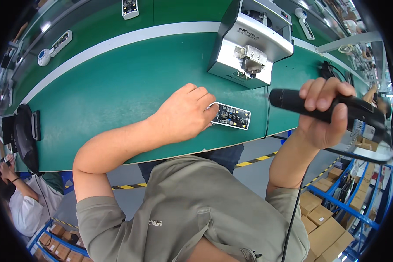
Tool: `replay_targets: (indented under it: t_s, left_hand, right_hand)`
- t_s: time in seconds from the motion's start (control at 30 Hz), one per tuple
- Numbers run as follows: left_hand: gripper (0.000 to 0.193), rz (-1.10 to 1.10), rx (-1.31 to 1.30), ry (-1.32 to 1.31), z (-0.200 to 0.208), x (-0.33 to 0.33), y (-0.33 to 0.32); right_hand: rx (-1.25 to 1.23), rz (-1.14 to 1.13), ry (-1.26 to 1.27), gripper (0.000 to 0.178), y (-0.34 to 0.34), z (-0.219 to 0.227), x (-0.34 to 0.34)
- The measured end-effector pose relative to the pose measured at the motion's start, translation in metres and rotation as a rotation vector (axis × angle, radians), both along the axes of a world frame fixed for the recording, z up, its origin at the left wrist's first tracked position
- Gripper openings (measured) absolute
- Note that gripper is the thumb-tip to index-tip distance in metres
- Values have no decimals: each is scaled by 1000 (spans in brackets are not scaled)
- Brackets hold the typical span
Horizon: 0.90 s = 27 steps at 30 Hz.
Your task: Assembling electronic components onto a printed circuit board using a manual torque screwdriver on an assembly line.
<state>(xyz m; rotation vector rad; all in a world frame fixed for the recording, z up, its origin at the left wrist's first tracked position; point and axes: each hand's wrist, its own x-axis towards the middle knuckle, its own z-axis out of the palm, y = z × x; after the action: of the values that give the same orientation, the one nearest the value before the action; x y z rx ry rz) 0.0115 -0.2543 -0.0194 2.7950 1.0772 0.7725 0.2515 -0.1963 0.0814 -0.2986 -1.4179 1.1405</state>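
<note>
My left hand (185, 113) is closed on the left end of a white housing with a black circuit board (232, 116), which lies on the green bench near its front edge. Its fingertips cover that end of the part. Raised above the bench on the right, my right hand (325, 109) wraps round a black corded electric screwdriver (290, 99). The tool lies roughly level, apart from the board; I cannot make out its bit.
A silver and black screw feeder (253, 43) stands behind the board. Similar white parts (130, 8) lie on the green strip beyond the white rail (118, 39). A black device (26, 137) sits at the left end. Boxes fill the blue rack (358, 214); another person (35, 201) works at left.
</note>
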Motion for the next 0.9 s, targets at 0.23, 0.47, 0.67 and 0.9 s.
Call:
replay_targets:
  t_s: [0.23, 0.47, 0.67, 0.9]
  left_hand:
    - [20, -1, 48, 4, 2, 2, 0]
    - [15, 19, 81, 19, 1, 2, -1]
    - [18, 22, 44, 34, 2, 1, -3]
    - [35, 22, -52, 110, 4, -1, -5]
  right_hand:
    - [270, 40, -45, 18, 31, 2, -18]
    - [255, 72, -106, 20, 35, 0, -25]
    - [158, 20, -71, 22, 32, 2, -27]
    - [145, -34, 6, 25, 29, 4, -32]
